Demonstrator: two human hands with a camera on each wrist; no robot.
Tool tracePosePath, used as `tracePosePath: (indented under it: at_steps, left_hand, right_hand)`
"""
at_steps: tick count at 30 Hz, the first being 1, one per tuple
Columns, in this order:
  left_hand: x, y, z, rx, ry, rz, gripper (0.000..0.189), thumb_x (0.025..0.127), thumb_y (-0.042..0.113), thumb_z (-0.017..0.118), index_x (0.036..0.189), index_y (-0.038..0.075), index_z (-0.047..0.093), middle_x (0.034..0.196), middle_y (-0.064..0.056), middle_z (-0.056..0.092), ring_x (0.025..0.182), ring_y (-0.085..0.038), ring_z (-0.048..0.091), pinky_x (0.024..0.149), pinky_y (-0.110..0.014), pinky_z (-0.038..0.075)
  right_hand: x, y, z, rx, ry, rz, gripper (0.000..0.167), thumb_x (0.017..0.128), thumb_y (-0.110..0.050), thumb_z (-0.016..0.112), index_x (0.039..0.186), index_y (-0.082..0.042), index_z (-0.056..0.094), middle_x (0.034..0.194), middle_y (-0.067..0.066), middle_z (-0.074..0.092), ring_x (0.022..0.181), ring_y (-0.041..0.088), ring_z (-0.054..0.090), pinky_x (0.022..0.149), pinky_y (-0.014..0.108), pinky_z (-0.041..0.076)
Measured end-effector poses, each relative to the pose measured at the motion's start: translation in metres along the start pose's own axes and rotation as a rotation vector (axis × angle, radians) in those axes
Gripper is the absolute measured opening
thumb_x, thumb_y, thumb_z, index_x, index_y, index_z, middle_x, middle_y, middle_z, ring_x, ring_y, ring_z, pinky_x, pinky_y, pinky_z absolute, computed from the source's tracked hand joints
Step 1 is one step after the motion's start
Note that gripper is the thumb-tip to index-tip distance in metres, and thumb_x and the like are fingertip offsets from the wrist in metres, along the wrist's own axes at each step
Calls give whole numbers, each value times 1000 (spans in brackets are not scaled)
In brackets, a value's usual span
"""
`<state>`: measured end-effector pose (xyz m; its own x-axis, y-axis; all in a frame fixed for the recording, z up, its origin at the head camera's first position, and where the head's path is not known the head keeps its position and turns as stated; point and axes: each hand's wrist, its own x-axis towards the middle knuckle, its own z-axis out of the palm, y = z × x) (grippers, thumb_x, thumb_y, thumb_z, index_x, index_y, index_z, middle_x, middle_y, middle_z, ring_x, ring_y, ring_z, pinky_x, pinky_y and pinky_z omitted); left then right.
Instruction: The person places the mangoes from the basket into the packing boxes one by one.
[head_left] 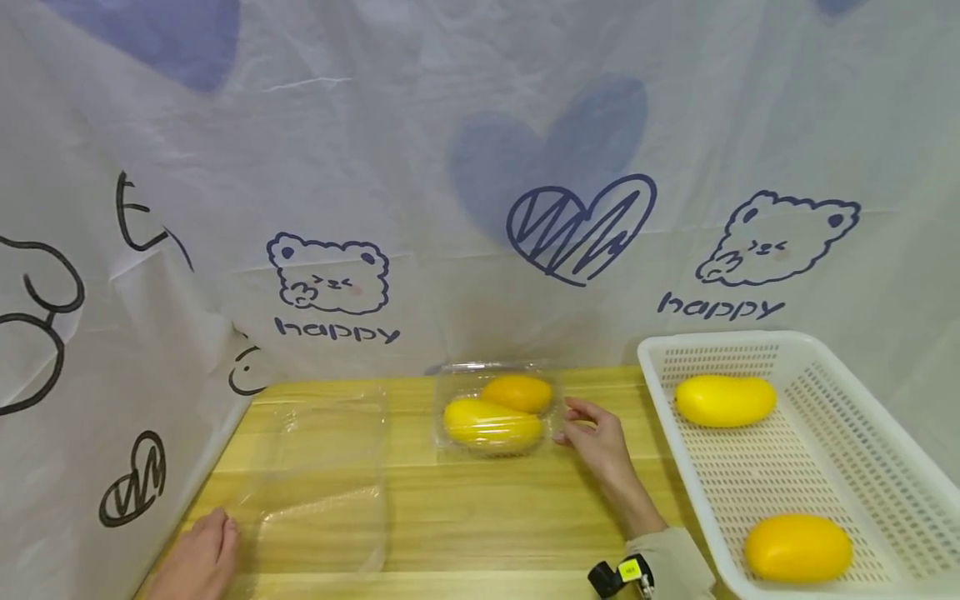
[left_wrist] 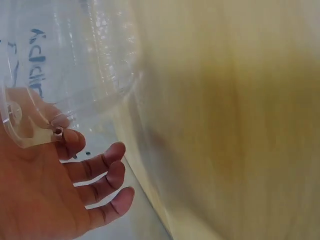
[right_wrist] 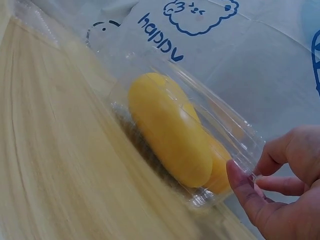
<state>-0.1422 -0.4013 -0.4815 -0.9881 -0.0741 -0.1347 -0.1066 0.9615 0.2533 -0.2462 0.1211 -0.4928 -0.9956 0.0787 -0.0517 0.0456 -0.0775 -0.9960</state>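
At the left of the wooden table is an unfolded clear plastic clamshell container (head_left: 322,533) with nothing inside. My left hand (head_left: 198,557) is at its near left side, and in the left wrist view thumb and forefinger pinch its corner tab (left_wrist: 56,132) while the other fingers are loosely bent. Against the back curtain sits a second clear container (head_left: 454,380), its lid down over a yellow mango (head_left: 491,427) and a more orange mango (head_left: 519,392). My right hand (head_left: 600,442) pinches this box's right edge between thumb and fingers.
A white slotted plastic basket (head_left: 678,492) stands at the right, with a yellow mango (head_left: 726,401) at its far end and an orange-yellow mango (head_left: 798,547) at the near end. A printed cloth curtain (head_left: 420,208) closes off the back and left of the table.
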Motion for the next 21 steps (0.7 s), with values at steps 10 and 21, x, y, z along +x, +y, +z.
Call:
tracePosePath:
  at_steps: [10,21]
  left_hand:
    - [-7,-41,9,57,169,215,19,102,4,44,84,9,47,78,-1,40,68,-19,38,62,-37,35]
    - [-21,-86,26,70,306,321,30,99,0,51,77,16,40,73,4,31,62,-8,29,56,-29,29]
  right_hand:
    - [10,1,14,28,-7,-4,48,93,12,55,141,15,49,121,29,52,74,11,65,73,24,58]
    - [27,1,44,33,-42,8,48,93,14,56,140,16,49,117,30,53,74,14,64,71,23,58]
